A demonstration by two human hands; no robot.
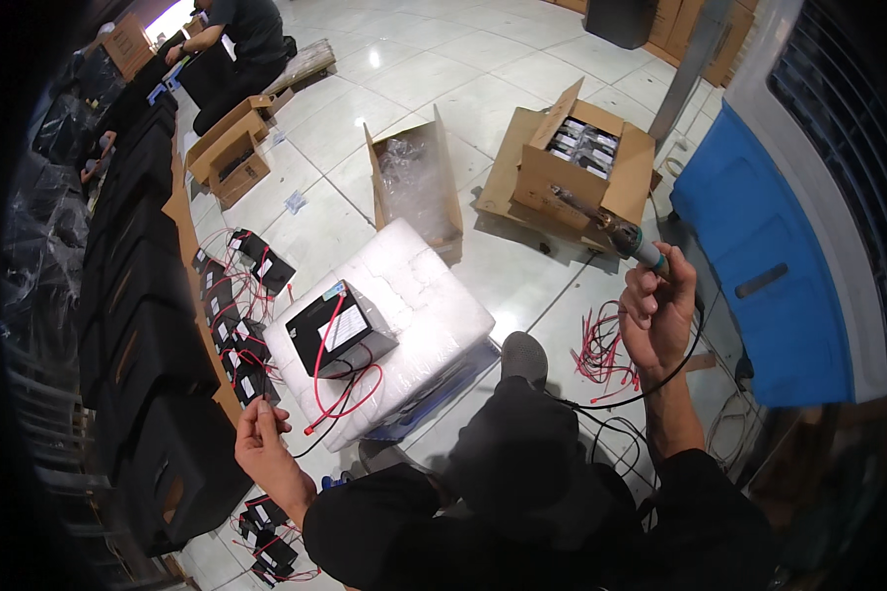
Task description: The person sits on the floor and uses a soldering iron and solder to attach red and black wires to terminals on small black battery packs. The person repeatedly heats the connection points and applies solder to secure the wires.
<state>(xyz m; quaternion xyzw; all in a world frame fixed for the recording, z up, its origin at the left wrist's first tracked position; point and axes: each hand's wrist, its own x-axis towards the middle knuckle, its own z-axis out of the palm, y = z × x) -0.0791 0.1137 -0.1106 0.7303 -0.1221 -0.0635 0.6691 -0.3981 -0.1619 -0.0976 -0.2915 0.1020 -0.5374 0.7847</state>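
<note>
Right hand (660, 317) grips a soldering iron (625, 237); left hand (270, 453) pinched closed, contents unclear.

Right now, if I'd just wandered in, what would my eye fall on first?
Probably the black box with red wire, sitting on a white foam block left of the middle. Next might come the soldering iron, raised in the person's right hand, its tip pointing up and to the left. The large bright-blue panel to the right of that hand also stands out by its colour.
</note>
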